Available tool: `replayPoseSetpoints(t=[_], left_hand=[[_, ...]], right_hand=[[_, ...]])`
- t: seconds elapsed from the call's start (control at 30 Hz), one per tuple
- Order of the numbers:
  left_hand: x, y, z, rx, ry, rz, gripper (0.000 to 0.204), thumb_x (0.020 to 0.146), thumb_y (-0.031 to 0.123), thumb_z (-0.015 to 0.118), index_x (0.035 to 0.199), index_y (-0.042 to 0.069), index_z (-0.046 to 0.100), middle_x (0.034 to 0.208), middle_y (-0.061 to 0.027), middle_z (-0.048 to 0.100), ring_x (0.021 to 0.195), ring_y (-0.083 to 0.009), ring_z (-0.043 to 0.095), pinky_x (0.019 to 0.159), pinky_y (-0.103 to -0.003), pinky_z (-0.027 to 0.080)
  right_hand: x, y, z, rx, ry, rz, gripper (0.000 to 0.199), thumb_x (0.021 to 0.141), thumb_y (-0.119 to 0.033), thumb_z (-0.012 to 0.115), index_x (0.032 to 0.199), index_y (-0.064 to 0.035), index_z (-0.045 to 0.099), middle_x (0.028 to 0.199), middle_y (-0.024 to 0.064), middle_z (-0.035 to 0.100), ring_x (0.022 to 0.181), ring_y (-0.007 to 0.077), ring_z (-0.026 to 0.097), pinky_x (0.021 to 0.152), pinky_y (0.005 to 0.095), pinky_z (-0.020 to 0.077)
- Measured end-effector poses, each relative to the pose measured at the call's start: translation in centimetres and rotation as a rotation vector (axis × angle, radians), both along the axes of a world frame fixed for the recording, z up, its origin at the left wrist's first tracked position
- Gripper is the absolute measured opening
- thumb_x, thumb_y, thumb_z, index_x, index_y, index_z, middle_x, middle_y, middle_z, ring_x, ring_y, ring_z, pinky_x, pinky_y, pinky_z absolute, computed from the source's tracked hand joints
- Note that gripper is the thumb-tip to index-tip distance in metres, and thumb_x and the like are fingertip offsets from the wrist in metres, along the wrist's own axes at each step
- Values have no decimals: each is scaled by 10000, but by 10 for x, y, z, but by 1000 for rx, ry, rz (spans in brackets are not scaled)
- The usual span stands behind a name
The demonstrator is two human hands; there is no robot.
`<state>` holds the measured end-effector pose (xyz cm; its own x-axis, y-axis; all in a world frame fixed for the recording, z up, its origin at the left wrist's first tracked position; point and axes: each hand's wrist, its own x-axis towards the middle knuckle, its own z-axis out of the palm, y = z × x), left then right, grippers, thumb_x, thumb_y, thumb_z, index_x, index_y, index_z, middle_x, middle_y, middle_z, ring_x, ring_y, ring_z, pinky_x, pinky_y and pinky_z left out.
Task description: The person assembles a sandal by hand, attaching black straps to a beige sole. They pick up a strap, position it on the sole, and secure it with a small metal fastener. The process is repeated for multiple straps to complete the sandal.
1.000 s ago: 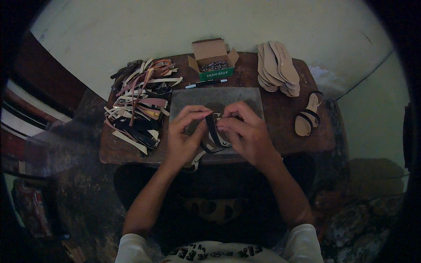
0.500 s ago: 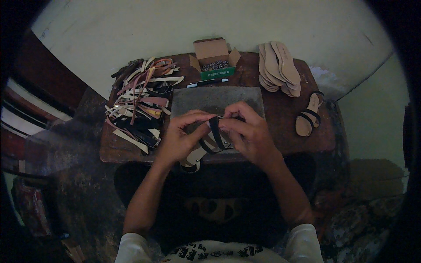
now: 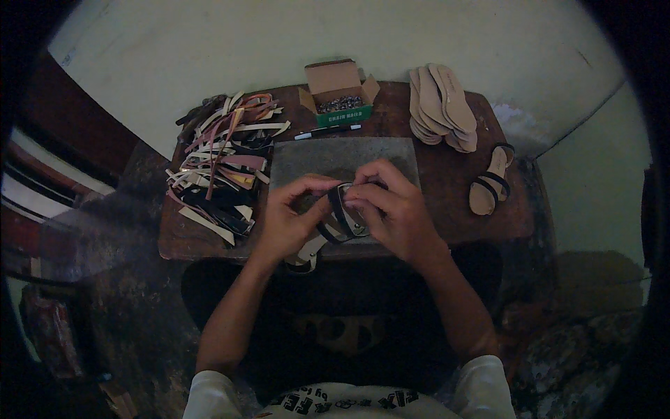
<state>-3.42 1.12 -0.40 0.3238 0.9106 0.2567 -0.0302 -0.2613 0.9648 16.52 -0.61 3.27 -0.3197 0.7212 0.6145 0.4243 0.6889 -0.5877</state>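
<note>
A sandal [image 3: 311,246] with a beige sole and black straps is held between my two hands over the table's near edge. Its heel end points down toward me. My left hand [image 3: 300,209] pinches the front black strap [image 3: 338,211] from the left, thumb and fingers closed on it. My right hand [image 3: 388,206] has its thumb and fingertips pressed together at the strap's right side, near its upper end. Anything small between those fingertips is too hidden to make out. Under the hands lies a grey slab [image 3: 352,151].
Loose cut straps [image 3: 223,160] are heaped on the left of the wooden table [image 3: 457,216]. An open green box of nails [image 3: 340,105] and a marker [image 3: 328,131] sit at the back. Beige insoles [image 3: 441,105] are stacked at the right, near another sandal [image 3: 491,183].
The sandal has tipped slightly, showing more of the strap's inner side. My right fingers have shifted a little left along the strap. The left hand keeps its pinch.
</note>
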Motion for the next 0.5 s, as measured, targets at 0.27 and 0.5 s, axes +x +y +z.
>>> replayPoseSetpoints(t=[0.27,0.5], left_hand=[[-3,1,5,115,39,15,251,848,-84,600,1078,-15,675,1077,-116,668,1038,-194,616,924,-322,467],[-14,6,10,195,138,-47,235,832,-55,635,1058,-6,676,1051,-130,671,1006,-225,626,909,-334,467]], right_hand=[[0,0,-2,60,-21,-2,178,752,28,729,909,-21,660,970,107,564,813,261,634,661,357,538],[-1,-2,-3,36,-37,25,168,752,29,725,896,-23,656,968,110,571,830,266,640,681,358,544]])
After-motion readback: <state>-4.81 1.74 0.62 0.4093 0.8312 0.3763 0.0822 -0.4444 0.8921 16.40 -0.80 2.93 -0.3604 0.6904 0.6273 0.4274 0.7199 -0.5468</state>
